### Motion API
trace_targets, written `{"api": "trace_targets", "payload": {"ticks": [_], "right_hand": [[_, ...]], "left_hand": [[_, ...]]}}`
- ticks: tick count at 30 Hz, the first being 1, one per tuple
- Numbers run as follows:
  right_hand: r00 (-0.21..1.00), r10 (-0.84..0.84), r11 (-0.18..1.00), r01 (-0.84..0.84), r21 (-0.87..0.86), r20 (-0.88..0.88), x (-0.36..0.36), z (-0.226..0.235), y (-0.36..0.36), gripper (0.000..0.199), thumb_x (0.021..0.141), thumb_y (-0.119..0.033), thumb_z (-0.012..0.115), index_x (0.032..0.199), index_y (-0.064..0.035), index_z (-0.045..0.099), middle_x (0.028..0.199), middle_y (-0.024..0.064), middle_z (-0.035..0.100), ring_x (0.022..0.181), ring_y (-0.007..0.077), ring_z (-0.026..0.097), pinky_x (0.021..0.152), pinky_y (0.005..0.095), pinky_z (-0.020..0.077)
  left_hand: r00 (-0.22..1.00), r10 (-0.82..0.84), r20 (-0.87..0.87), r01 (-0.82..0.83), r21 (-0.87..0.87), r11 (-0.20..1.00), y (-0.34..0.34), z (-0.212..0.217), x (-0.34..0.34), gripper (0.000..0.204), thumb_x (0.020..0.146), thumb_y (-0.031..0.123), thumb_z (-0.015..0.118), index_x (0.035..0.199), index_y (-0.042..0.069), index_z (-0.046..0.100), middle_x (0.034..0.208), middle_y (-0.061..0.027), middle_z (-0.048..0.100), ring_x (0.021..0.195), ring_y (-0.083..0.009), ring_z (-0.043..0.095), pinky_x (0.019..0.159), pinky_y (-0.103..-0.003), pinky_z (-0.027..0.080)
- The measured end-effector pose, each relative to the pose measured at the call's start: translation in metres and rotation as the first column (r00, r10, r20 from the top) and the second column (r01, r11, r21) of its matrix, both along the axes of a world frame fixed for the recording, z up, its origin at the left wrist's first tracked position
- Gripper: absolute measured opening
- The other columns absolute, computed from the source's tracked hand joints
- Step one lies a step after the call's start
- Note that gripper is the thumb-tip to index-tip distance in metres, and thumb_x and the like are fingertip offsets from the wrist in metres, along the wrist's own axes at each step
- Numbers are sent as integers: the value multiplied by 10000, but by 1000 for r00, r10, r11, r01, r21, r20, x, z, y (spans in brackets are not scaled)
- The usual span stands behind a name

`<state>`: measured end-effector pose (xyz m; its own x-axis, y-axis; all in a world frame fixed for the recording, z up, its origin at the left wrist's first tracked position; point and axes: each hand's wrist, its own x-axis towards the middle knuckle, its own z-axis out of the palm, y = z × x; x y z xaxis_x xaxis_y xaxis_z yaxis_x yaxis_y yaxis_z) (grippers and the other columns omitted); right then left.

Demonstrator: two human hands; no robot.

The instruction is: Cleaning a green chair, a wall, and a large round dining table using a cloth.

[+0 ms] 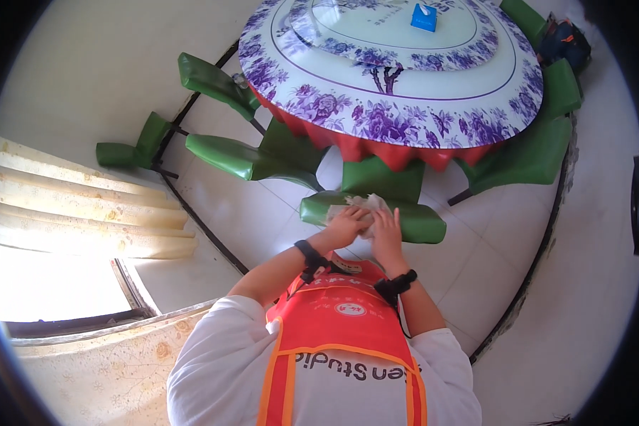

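Off to the far left of the green chair back [419, 221], pale curtains [85, 206] hang by a bright window. Nearer it, other green chairs [227, 157] fan out around the round counter [405, 106], which sits just beyond the chair back with its purple flower print and red skirt. A small blue box [424, 18] stands on the counter's raised middle disc, well beyond the chair back. Now the chair back itself: the left hand [344, 226] lies flat on its top edge, fingers spread over a crumpled pale cloth [368, 204]. The right hand [387, 234] is pressed down right beside it, also on the cloth, the two hands touching or nearly so. Whether either hand grips the cloth or only presses it, I cannot tell. Both wrists wear black bands. To the right of the chair back, another green chair [532, 153] tucks under the counter, and a dark bag [564, 42] sits on a far chair.
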<state>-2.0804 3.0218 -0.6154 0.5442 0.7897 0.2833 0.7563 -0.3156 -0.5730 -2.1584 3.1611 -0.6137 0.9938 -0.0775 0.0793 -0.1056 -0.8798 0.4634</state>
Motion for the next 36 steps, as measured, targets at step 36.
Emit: {"api": "trace_targets", "payload": {"ticks": [36], "right_hand": [[928, 244, 966, -257, -9, -283, -193, 56, 263, 495, 616, 18, 598, 1097, -9, 482, 1040, 143, 495, 985, 323, 463, 831, 353, 401]], "left_hand": [[931, 347, 115, -238, -532, 813, 254, 35, -221, 263, 662, -31, 493, 900, -6, 600, 1018, -156, 570, 918, -326, 542, 785, -351, 433]]}}
